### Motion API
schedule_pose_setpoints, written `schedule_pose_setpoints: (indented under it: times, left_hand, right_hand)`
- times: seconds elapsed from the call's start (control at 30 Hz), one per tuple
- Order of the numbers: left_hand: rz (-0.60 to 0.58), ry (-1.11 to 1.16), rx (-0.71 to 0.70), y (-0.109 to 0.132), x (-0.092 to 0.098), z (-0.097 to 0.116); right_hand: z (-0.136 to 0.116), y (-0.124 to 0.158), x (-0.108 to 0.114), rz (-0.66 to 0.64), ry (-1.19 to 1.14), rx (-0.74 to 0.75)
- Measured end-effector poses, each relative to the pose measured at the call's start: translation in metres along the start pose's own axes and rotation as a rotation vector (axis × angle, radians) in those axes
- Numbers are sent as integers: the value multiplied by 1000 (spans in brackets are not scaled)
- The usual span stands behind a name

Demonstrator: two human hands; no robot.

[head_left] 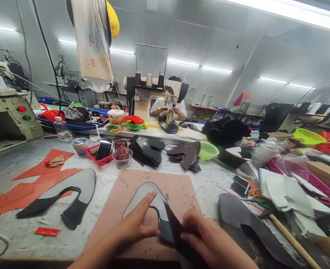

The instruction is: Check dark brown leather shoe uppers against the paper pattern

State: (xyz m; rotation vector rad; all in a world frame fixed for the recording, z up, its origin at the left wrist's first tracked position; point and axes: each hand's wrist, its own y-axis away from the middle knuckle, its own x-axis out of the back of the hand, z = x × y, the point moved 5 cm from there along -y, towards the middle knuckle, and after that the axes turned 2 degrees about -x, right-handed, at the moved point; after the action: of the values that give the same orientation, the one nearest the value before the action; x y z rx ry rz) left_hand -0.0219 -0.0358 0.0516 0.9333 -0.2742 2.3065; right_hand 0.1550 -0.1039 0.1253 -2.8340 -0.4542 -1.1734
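Left hand flat, pressing glossy curved shoe upper; right hand pinching its dark folded edge on pink mat.

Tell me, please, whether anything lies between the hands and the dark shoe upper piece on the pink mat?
Nothing visible does: the left hand and right hand both touch the dark U-shaped leather shoe upper piece lying on the pink cutting mat.
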Motion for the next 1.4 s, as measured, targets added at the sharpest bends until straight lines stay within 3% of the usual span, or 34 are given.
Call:
schedule_pose_setpoints:
  times: [0.07,0.13,0.2,0.3,0.37,0.43,0.53,0.77,0.97,1.4]
  left_hand:
    - [-50,328,-65,-3,7,13]
    - [-116,635,-78,-3,14,20]
    - [-109,855,18,0,17,15]
    - [-4,932,290,10,14,-10]
    - [65,825,444,16,9,-28]
    - [182,622,495,17,11,-43]
    - [289,281,423,6,19,-52]
    - [257,-170,272,-21,25,-63]
    - [249,-261,268,-22,23,-65]
    - [184,-230,328,-30,20,-75]
  right_hand:
    - [-9,-10,5,70,-192,71]
    - [-1,-27,4,147,-426,65]
    - [15,-46,-11,133,-672,2]
    - [39,-66,-50,6,-859,-127]
    - [53,-71,-71,32,-777,-200]
    - [62,-75,-80,125,-596,-210]
    - [64,-86,-80,222,-376,-109]
    - [68,-116,-75,217,-155,-48]
    - [71,-117,-78,214,-86,-70]
    - [77,-122,-78,202,-64,-115]
